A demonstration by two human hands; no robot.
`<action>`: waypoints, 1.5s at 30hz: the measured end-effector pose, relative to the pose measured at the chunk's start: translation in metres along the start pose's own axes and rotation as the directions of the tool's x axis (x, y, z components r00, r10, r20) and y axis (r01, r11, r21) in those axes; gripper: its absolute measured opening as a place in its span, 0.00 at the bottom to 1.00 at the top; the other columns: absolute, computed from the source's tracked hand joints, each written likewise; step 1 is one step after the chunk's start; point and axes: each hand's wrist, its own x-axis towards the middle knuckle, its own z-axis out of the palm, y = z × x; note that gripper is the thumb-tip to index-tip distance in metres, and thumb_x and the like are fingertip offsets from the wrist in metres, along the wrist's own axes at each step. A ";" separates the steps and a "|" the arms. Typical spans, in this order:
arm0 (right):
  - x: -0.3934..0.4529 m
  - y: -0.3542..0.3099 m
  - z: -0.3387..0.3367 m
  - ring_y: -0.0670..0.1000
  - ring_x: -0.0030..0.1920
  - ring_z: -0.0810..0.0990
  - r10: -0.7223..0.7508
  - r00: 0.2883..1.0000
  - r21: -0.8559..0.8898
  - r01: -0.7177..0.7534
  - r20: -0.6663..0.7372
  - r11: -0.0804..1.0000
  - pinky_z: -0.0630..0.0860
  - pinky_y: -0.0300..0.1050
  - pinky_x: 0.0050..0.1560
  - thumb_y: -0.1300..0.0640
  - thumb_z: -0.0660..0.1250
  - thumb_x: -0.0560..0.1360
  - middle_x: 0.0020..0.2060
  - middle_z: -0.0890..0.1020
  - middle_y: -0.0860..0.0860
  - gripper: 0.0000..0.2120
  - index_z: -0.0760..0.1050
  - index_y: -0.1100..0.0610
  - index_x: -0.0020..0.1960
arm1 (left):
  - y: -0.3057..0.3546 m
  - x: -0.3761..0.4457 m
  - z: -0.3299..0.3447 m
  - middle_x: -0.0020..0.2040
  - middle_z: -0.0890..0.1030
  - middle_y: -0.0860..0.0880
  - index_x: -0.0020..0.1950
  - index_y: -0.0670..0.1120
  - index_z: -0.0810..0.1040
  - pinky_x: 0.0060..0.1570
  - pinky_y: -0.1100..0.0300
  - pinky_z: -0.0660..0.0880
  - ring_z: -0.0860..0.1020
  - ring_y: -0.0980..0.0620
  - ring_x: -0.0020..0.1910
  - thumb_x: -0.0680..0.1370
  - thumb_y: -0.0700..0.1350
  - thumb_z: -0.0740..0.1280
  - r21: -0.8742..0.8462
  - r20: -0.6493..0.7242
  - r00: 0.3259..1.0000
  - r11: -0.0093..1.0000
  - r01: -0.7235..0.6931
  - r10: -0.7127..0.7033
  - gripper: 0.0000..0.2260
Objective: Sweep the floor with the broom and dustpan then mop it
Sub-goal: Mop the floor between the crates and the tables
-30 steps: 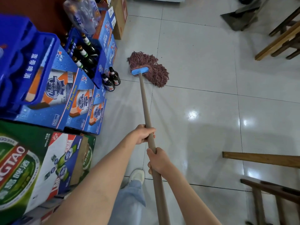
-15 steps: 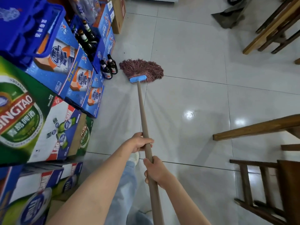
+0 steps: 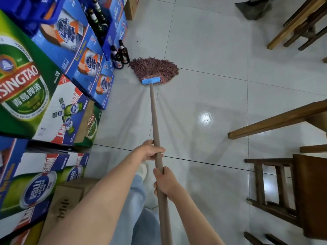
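A mop with a reddish-brown string head (image 3: 155, 68) and a blue clamp (image 3: 151, 80) lies on the glossy white tiled floor (image 3: 212, 82). Its long brown handle (image 3: 154, 114) runs back toward me. My left hand (image 3: 150, 151) grips the handle higher up the shaft. Just behind it, my right hand (image 3: 165, 183) grips the handle closer to my body. The mop head sits right beside two dark beer bottles (image 3: 120, 54) standing on the floor. A dark dustpan (image 3: 253, 9) rests on the tiles at the far top right.
Stacked beer cartons (image 3: 53, 82) and blue crates line the left side, with a cardboard box (image 3: 65, 200) near my leg. Wooden benches and chairs (image 3: 286, 184) stand on the right, and more wooden furniture (image 3: 300, 22) at the top right. Wet tiles lie between them.
I have stepped backward, pulling the mop toward me along the cartons. The mop head has straightened behind its clamp. Both hands keep their grip.
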 end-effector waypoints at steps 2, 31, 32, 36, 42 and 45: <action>0.006 0.000 0.002 0.49 0.25 0.69 0.009 1.000 0.004 -0.009 -0.026 1.000 0.72 0.42 0.25 0.53 0.56 0.81 0.33 0.69 0.53 0.09 0.64 0.58 0.46 | 0.002 0.005 -0.001 0.43 0.79 0.46 0.60 0.41 0.69 0.33 0.62 0.79 0.81 0.52 0.36 0.74 0.37 0.70 0.008 -0.009 1.000 1.000 0.003 -0.003 0.18; 0.022 -0.037 0.027 0.48 0.20 0.68 -0.040 0.985 0.093 0.056 -0.170 0.994 0.66 0.35 0.20 0.53 0.56 0.81 0.31 0.70 0.55 0.13 0.62 0.57 0.39 | 0.040 0.007 -0.035 0.39 0.78 0.45 0.50 0.41 0.71 0.29 0.63 0.79 0.79 0.50 0.35 0.74 0.37 0.70 0.057 0.008 0.996 0.994 -0.089 0.089 0.09; 0.018 -0.029 0.027 0.49 0.21 0.68 -0.042 0.984 0.099 0.060 -0.172 0.993 0.66 0.34 0.20 0.53 0.56 0.81 0.31 0.70 0.55 0.13 0.62 0.57 0.39 | 0.033 0.003 -0.030 0.39 0.78 0.45 0.50 0.41 0.71 0.29 0.63 0.79 0.79 0.50 0.35 0.74 0.36 0.70 0.048 0.010 0.996 0.994 -0.094 0.094 0.09; -0.003 0.009 0.023 0.50 0.22 0.69 -0.039 0.985 0.113 0.059 -0.169 0.992 0.67 0.36 0.21 0.53 0.56 0.81 0.31 0.71 0.55 0.12 0.64 0.57 0.42 | 0.001 -0.012 -0.008 0.40 0.78 0.45 0.49 0.41 0.71 0.29 0.63 0.79 0.79 0.51 0.34 0.75 0.36 0.70 0.056 0.007 0.995 0.993 -0.104 0.103 0.09; -0.036 0.081 0.017 0.50 0.21 0.69 -0.037 0.982 0.106 0.057 -0.183 0.993 0.67 0.37 0.22 0.54 0.56 0.80 0.31 0.72 0.55 0.10 0.64 0.58 0.42 | -0.061 -0.035 0.033 0.38 0.77 0.45 0.46 0.41 0.71 0.29 0.63 0.79 0.79 0.52 0.32 0.74 0.35 0.70 0.096 0.020 0.994 0.990 -0.105 0.104 0.08; -0.051 0.116 0.015 0.49 0.20 0.69 -0.026 0.981 0.113 0.048 -0.194 0.992 0.67 0.36 0.21 0.53 0.56 0.80 0.31 0.72 0.55 0.10 0.64 0.58 0.43 | -0.092 -0.046 0.051 0.38 0.78 0.45 0.46 0.41 0.71 0.29 0.63 0.78 0.79 0.52 0.33 0.74 0.35 0.70 0.115 0.021 0.995 0.989 -0.096 0.095 0.08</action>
